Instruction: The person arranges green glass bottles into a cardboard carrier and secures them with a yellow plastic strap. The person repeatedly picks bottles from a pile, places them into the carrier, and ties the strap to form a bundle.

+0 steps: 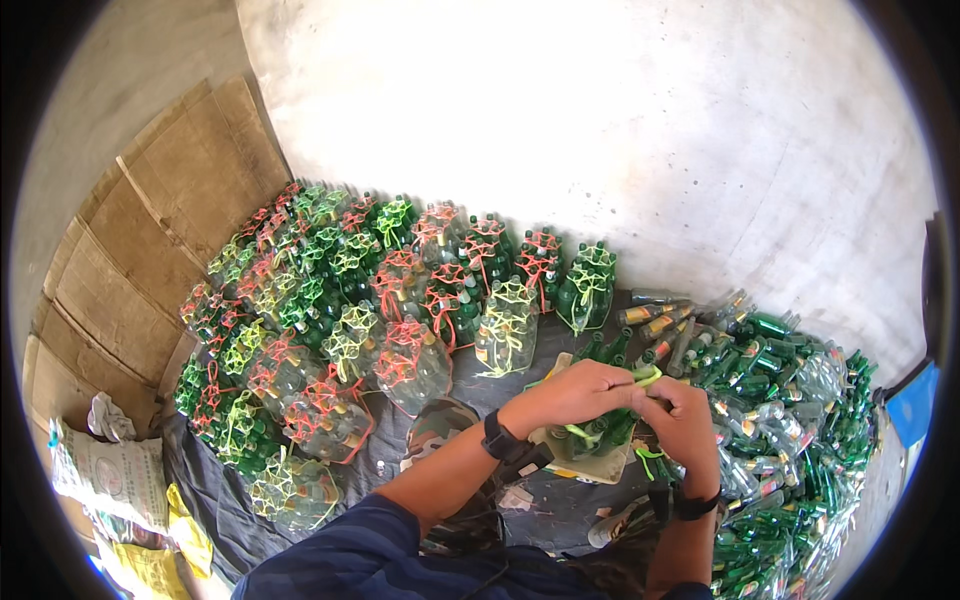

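My left hand (600, 390) and my right hand (675, 420) meet in front of me, fingers closed on a light green plastic strap (646, 376). Beneath them several green glass bottles (600, 435) stand upright, partly hidden by my hands and forearms. These bottles rest on a pale board or shallow tray (609, 466), and its exact form is covered. A loose green end of strap (649, 461) hangs below my right hand. Each of my wrists wears a black band.
Strapped bundles of bottles (412, 356) fill the left and back, tied in red, green and yellow. Loose bottles (780, 420) are heaped at right. Cardboard sheets (142, 217) lean on the left wall. Filled sacks (120, 472) sit at lower left. A dark sheet (480, 390) covers the floor.
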A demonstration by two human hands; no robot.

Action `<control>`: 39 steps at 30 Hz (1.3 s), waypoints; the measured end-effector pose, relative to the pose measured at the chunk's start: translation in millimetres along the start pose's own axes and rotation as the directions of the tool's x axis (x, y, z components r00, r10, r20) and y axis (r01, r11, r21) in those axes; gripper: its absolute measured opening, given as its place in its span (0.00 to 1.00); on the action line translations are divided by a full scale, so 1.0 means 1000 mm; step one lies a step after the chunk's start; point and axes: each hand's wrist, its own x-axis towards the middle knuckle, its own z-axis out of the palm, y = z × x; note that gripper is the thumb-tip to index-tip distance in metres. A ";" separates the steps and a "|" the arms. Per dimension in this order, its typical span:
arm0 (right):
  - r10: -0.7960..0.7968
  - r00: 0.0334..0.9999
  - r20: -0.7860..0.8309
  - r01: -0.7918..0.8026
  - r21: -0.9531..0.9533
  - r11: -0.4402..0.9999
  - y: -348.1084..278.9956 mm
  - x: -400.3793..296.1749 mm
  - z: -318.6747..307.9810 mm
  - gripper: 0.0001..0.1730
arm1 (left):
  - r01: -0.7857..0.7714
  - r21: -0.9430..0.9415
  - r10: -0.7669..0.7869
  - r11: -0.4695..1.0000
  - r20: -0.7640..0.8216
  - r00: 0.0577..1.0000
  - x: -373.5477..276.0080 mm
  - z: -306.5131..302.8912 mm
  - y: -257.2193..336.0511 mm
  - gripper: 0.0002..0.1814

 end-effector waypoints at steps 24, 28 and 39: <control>0.189 0.979 -0.077 -0.177 0.138 0.974 0.092 -0.005 -0.080 0.10 | -0.194 -0.847 -0.359 0.494 -0.402 0.842 -0.013 -0.067 -0.037 0.14; 0.092 0.995 0.047 -0.094 0.044 0.995 0.054 0.001 -0.051 0.09 | -0.113 -0.798 -0.158 0.592 -0.252 0.955 -0.002 -0.032 -0.025 0.16; -0.035 0.997 0.068 0.034 0.022 0.999 0.012 0.003 0.010 0.12 | 0.148 -0.026 -0.150 0.989 -0.106 0.983 -0.001 0.019 0.003 0.13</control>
